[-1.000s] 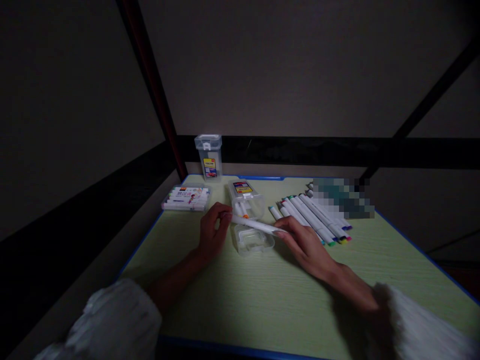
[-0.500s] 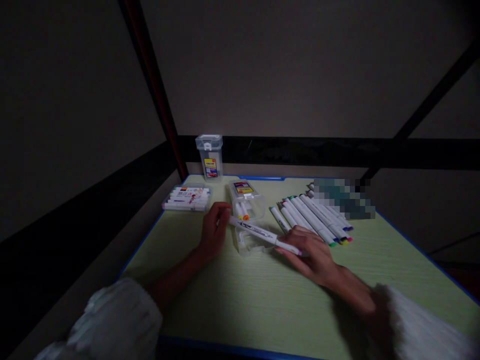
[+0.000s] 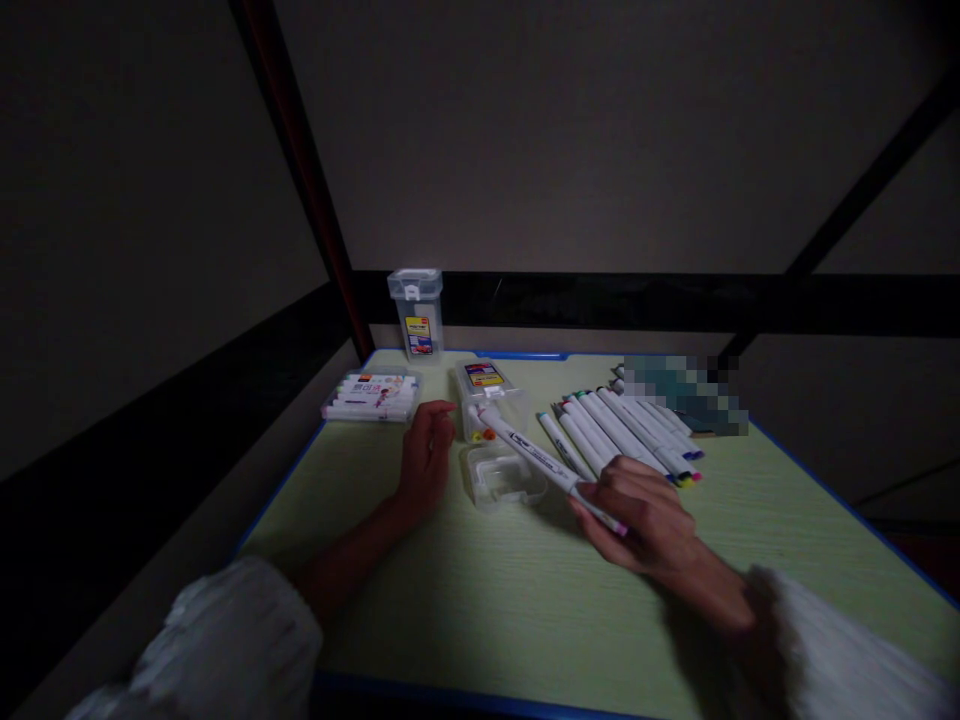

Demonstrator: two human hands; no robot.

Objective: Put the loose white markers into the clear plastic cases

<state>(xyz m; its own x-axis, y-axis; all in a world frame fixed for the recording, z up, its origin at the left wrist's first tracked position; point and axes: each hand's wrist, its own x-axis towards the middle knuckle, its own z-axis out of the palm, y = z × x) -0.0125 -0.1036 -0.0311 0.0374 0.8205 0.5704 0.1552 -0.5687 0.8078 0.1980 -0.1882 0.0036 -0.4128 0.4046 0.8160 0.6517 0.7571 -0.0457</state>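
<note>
Grips 1 white marker near its pink end in the closed right hand, above the pale table. Slants it leftward to the mouth of 1 clear box lying down; cannot tell whether inside or just in front. Holds the left hand half open and bent, beside that box. Shows 2 caps, yellow and orange, inside the box, and 1 clear lid before it. Has loose white markers at right.

We are in a dim room, home or classroom we cannot tell: a blue-edged counter at lower centre carries markers, a dark-banded wall above.
</note>
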